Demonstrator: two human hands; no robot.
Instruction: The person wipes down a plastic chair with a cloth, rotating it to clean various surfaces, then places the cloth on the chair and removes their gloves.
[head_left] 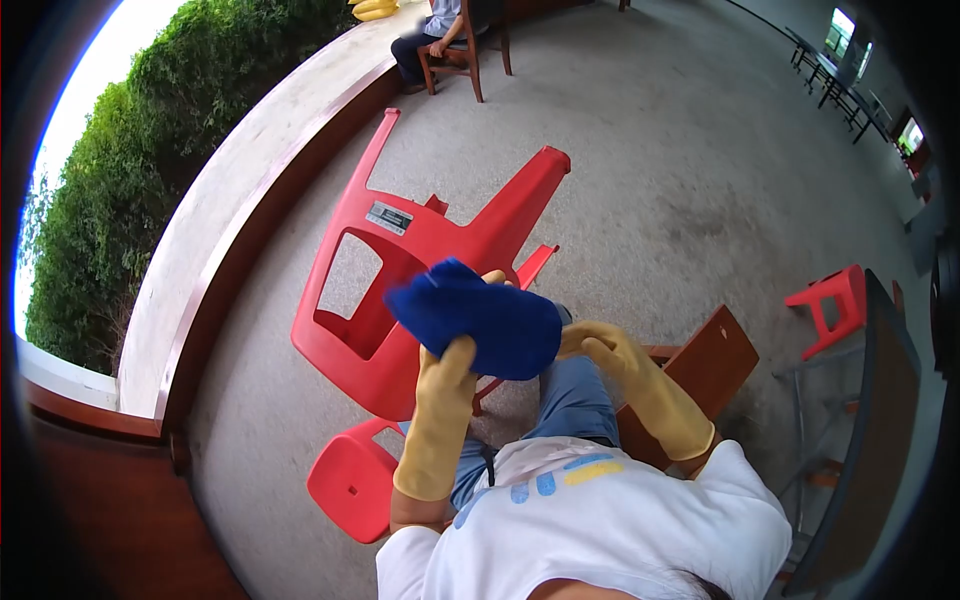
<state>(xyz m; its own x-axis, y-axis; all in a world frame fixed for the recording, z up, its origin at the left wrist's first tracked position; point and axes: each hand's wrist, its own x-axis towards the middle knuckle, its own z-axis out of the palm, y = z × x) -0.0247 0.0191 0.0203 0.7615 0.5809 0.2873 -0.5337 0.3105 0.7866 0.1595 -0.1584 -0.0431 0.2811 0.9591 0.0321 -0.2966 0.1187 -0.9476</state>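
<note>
While the blue cloth (490, 330) is gripped by the left hand (445, 375) near the tipped red stool (440, 240), a snag — caused by its legs (520, 195) — is risked. Whether the right hand (605, 345), at the cloth's edge, is closed cannot be told.

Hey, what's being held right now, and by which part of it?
A blue cloth: the left hand holds its near edge, thumb on top; the right hand is at its right end, hold unclear.

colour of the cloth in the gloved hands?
The cloth is deep blue, with no pattern visible; the head view, the only one, shows it.
</note>
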